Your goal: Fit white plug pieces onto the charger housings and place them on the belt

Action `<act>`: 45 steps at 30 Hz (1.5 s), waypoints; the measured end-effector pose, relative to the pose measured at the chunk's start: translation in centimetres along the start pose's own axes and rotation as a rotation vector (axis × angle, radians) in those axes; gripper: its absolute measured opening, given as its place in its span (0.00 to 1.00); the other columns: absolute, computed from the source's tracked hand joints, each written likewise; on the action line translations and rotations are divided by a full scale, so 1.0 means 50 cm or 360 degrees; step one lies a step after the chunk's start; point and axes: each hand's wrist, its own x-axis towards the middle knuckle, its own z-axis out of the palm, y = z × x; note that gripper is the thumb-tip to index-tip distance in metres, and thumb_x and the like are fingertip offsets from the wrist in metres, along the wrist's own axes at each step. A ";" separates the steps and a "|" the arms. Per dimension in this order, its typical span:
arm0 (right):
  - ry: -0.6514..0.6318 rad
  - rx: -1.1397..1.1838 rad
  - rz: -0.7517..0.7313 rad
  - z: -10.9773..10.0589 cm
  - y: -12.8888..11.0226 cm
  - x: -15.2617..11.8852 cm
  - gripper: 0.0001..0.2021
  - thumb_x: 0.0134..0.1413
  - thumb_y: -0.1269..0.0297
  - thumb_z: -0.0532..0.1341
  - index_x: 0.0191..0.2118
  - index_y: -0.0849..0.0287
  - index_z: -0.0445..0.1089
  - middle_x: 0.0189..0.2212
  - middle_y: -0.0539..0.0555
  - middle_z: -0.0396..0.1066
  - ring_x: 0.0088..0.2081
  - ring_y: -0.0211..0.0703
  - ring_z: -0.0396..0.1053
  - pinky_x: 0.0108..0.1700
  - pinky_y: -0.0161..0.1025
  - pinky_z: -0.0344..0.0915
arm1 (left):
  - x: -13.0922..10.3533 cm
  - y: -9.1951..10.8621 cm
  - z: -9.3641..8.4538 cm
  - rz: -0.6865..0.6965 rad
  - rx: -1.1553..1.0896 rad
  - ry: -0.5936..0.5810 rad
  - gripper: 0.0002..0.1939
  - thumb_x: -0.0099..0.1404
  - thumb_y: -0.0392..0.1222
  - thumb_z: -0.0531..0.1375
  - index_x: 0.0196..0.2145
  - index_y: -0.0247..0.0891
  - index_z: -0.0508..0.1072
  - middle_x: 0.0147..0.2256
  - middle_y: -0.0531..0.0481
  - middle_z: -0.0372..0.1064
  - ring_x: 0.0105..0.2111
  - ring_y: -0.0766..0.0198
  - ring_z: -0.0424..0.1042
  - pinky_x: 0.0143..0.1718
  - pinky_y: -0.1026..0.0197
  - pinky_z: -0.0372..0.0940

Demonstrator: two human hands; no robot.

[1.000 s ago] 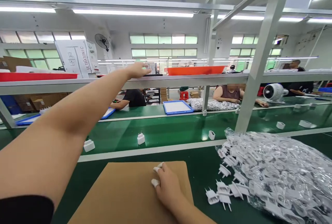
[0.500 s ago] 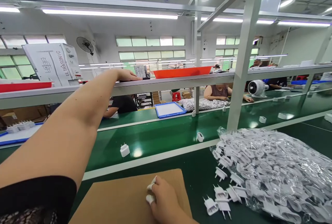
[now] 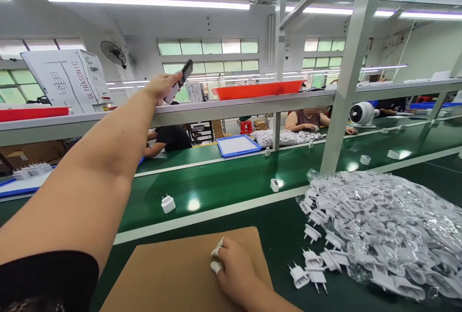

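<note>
At shelf height, my left hand (image 3: 161, 85) is closed round a phone (image 3: 181, 81), a slim dark slab tilted up above the shelf (image 3: 202, 111). My right hand (image 3: 236, 268) rests on a brown cardboard sheet (image 3: 169, 273) with its fingers curled. White finger covers show on its thumb and fingertip; whether anything lies inside the curl is hidden. Right of the cardboard lie loose white plug parts (image 3: 299, 275), beside a clear plastic bag (image 3: 393, 220) full of them. Behind the cardboard, a white plug adapter (image 3: 168, 204) stands on the green belt (image 3: 220, 191) with its pins up.
A red tray (image 3: 258, 90) and a white box marked ULTRASONIC (image 3: 61, 81) stand on the shelf. A metal post (image 3: 348, 71) rises behind the bag. Across the belt are a blue-rimmed tray (image 3: 238, 146), a white fan (image 3: 363, 113) and co-workers, one with an arm (image 3: 303, 126) by another bag.
My left hand has lifted the phone off the shelf and tipped it upward. My right hand stays curled on the cardboard. The view has tilted down, and adapters on the belt have shifted slightly left.
</note>
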 end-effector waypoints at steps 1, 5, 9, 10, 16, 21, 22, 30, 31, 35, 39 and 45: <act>0.0000 0.0002 0.0001 0.000 0.000 0.000 0.11 0.57 0.72 0.61 0.41 0.54 0.80 0.44 0.56 0.75 0.45 0.50 0.74 0.43 0.41 0.66 | 0.000 -0.001 -0.005 0.0019 -0.0106 0.0018 0.45 0.76 0.70 0.38 0.65 0.23 0.60 0.53 0.38 0.71 0.38 0.69 0.65 0.42 0.61 0.64; -0.0006 0.0087 -0.0010 0.003 0.003 -0.001 0.12 0.59 0.73 0.59 0.41 0.54 0.80 0.44 0.55 0.74 0.45 0.46 0.73 0.46 0.38 0.65 | 0.005 -0.009 -0.023 0.0151 -0.0901 -0.0045 0.46 0.72 0.76 0.42 0.64 0.32 0.64 0.57 0.38 0.71 0.45 0.60 0.72 0.42 0.59 0.68; -0.0037 0.0118 -0.0001 0.007 0.006 0.000 0.12 0.60 0.73 0.59 0.42 0.55 0.80 0.45 0.55 0.74 0.46 0.46 0.73 0.47 0.38 0.64 | 0.004 -0.018 -0.030 0.0292 -0.1311 -0.0247 0.38 0.67 0.77 0.53 0.54 0.42 0.75 0.53 0.44 0.76 0.49 0.51 0.75 0.41 0.54 0.72; -0.0036 0.0118 -0.0001 0.007 0.006 0.001 0.12 0.60 0.73 0.59 0.41 0.55 0.80 0.45 0.55 0.74 0.46 0.46 0.73 0.47 0.38 0.64 | 0.002 -0.018 -0.031 0.0300 -0.1342 -0.0277 0.36 0.68 0.75 0.52 0.53 0.42 0.76 0.53 0.45 0.77 0.50 0.51 0.75 0.42 0.53 0.73; -0.0023 0.0127 0.0000 0.008 0.006 0.001 0.12 0.59 0.74 0.60 0.42 0.55 0.80 0.45 0.55 0.74 0.46 0.46 0.73 0.47 0.37 0.64 | -0.020 0.000 -0.031 0.0148 -0.1448 -0.0337 0.35 0.78 0.65 0.39 0.54 0.41 0.76 0.52 0.48 0.78 0.49 0.53 0.73 0.49 0.49 0.70; -0.0028 0.0120 -0.0005 0.007 0.005 0.001 0.12 0.60 0.73 0.60 0.42 0.54 0.79 0.45 0.55 0.74 0.46 0.47 0.73 0.47 0.38 0.64 | -0.024 0.005 -0.032 0.0127 -0.1445 -0.0345 0.35 0.78 0.65 0.38 0.55 0.41 0.75 0.52 0.46 0.78 0.50 0.52 0.73 0.52 0.48 0.69; -0.0029 0.0116 -0.0008 0.006 0.005 0.001 0.12 0.60 0.73 0.60 0.41 0.55 0.80 0.45 0.55 0.74 0.46 0.47 0.72 0.47 0.38 0.64 | -0.024 0.004 -0.032 0.0133 -0.1445 -0.0346 0.35 0.77 0.66 0.39 0.55 0.40 0.75 0.52 0.46 0.78 0.50 0.51 0.73 0.52 0.49 0.70; -0.0026 0.0145 -0.0003 0.005 0.007 0.001 0.12 0.61 0.73 0.59 0.42 0.54 0.80 0.45 0.55 0.74 0.46 0.46 0.72 0.47 0.38 0.64 | -0.025 0.006 -0.030 0.0095 -0.1511 -0.0315 0.36 0.79 0.63 0.37 0.55 0.38 0.75 0.47 0.47 0.80 0.46 0.55 0.73 0.48 0.53 0.70; -0.0025 0.0148 -0.0001 0.005 0.007 0.001 0.12 0.61 0.73 0.59 0.42 0.54 0.80 0.45 0.55 0.74 0.46 0.46 0.72 0.47 0.38 0.64 | -0.025 0.006 -0.030 0.0112 -0.1510 -0.0313 0.37 0.78 0.64 0.37 0.55 0.38 0.75 0.48 0.47 0.80 0.46 0.55 0.73 0.48 0.52 0.70; -0.0029 0.0158 -0.0005 0.004 0.007 0.001 0.12 0.61 0.73 0.59 0.42 0.54 0.80 0.45 0.55 0.74 0.45 0.46 0.72 0.46 0.38 0.64 | -0.022 0.001 -0.031 0.0207 -0.1537 -0.0343 0.40 0.76 0.68 0.35 0.56 0.39 0.74 0.51 0.45 0.78 0.48 0.53 0.72 0.46 0.50 0.69; -0.0040 0.0152 -0.0020 0.003 0.007 0.001 0.13 0.61 0.74 0.59 0.42 0.55 0.80 0.45 0.55 0.74 0.45 0.45 0.72 0.46 0.37 0.65 | -0.018 -0.006 -0.034 0.0238 -0.1573 -0.0386 0.39 0.76 0.68 0.37 0.58 0.38 0.74 0.54 0.44 0.77 0.50 0.51 0.72 0.45 0.51 0.71; -0.0047 0.0129 -0.0019 0.000 0.007 0.001 0.12 0.61 0.73 0.59 0.42 0.55 0.80 0.45 0.55 0.74 0.45 0.45 0.72 0.46 0.37 0.64 | -0.019 -0.011 -0.035 0.0280 -0.1499 -0.0392 0.37 0.69 0.73 0.50 0.56 0.42 0.76 0.55 0.45 0.76 0.51 0.50 0.71 0.43 0.52 0.72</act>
